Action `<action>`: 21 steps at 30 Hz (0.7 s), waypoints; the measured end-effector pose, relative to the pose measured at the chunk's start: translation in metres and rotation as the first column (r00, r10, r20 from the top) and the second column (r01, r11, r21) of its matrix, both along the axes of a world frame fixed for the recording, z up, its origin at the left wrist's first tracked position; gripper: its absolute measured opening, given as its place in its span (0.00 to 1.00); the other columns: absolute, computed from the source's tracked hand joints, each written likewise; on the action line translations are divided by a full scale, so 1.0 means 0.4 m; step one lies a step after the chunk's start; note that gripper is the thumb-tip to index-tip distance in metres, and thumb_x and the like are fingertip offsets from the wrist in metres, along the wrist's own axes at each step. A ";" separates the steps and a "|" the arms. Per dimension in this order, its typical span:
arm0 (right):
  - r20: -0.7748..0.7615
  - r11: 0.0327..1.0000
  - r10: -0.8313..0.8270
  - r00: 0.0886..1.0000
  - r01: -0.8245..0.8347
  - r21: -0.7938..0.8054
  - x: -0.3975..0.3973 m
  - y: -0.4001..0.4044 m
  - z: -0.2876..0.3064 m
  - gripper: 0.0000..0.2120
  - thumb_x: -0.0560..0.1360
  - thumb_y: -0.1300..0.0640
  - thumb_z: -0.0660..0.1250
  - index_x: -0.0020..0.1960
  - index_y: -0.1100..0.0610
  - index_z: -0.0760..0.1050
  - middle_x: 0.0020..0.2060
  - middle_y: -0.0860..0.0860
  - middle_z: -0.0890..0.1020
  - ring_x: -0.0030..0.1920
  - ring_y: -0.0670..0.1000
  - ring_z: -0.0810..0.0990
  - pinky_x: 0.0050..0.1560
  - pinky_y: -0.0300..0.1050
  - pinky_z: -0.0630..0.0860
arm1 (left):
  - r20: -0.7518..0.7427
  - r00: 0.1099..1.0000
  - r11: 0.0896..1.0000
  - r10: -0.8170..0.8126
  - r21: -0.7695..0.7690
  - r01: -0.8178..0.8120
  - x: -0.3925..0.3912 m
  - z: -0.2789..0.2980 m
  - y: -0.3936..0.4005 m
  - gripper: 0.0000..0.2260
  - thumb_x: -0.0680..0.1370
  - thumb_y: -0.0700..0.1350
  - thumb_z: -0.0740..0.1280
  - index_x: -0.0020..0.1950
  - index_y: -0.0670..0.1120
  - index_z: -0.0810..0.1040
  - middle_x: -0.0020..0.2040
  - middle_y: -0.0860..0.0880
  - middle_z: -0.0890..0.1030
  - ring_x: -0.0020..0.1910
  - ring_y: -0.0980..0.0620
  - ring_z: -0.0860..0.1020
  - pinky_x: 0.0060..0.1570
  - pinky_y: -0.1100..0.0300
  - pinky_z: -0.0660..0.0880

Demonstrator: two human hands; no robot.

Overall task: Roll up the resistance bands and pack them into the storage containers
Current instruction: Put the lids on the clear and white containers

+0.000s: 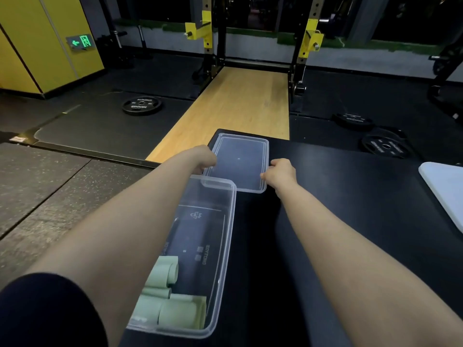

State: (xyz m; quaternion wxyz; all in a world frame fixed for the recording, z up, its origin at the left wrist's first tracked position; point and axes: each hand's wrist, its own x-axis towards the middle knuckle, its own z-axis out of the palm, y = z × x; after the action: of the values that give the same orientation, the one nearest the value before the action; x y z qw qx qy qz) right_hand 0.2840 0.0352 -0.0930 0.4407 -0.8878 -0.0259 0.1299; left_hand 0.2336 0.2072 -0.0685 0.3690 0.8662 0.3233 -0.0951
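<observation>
Presently both hands hold the clear lid by its long edges: the left hand grips the left edge with fingers curled under it, and the right hand pinches the right edge near the closer corner. The lid sits at or just above the far end of the dark surface; whether it is lifted or resting cannot be told.

Nearer the person stands the open storage container, its far rim overlapping the lid's near corner in view. Rolled green resistance bands lie packed at its near end; the far half holds nothing visible.

Risks, as judged: the lid's near edge may catch the container's rim as it is drawn back, shifting the container, which stands close to the surface's left edge. An uneven grip could twist the thin lid or seat it crooked.

Not determinable: the left fingertips, hidden beneath the lid; the number of rolls, partly covered by the left forearm; the pale flat item at the right, cut off by the frame. Weight plates lie on the floor beyond.
</observation>
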 end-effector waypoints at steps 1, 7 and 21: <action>-0.004 0.999 -0.029 1.000 0.029 0.035 -0.001 -0.002 0.000 0.15 0.75 0.68 0.64 0.62 0.64 0.74 0.55 0.57 0.80 0.56 0.57 0.79 0.56 0.49 0.76 | 0.033 0.999 0.999 0.025 -0.042 -0.023 -0.003 0.002 0.000 0.15 0.79 0.38 0.60 0.65 0.35 0.69 0.63 0.34 0.72 0.62 0.39 0.74 0.57 0.50 0.74; 0.060 0.956 -0.064 0.996 0.044 0.291 -0.031 -0.016 0.051 0.11 0.73 0.67 0.69 0.44 0.52 0.76 0.39 0.49 0.78 0.42 0.49 0.77 0.44 0.40 0.72 | 0.294 0.937 0.966 0.191 -0.226 -0.126 -0.041 0.060 -0.012 0.06 0.78 0.37 0.57 0.43 0.45 0.70 0.50 0.46 0.66 0.45 0.47 0.66 0.45 0.56 0.67; 0.406 0.962 0.004 0.914 -0.114 0.248 -0.278 -0.049 0.178 0.10 0.78 0.56 0.65 0.57 0.54 0.82 0.30 0.44 0.76 0.29 0.42 0.69 0.28 0.26 0.65 | 0.300 0.834 0.603 0.464 -0.796 -0.049 -0.357 0.240 0.031 0.20 0.81 0.51 0.57 0.68 0.38 0.66 0.62 0.37 0.72 0.61 0.40 0.75 0.62 0.52 0.68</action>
State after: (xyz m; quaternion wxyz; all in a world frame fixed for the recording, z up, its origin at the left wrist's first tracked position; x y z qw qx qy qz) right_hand 0.1728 0.0158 -0.0220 0.5371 -0.8269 -0.1601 -0.0464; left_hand 0.0908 0.2198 0.0275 0.7753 0.5656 0.2763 0.0512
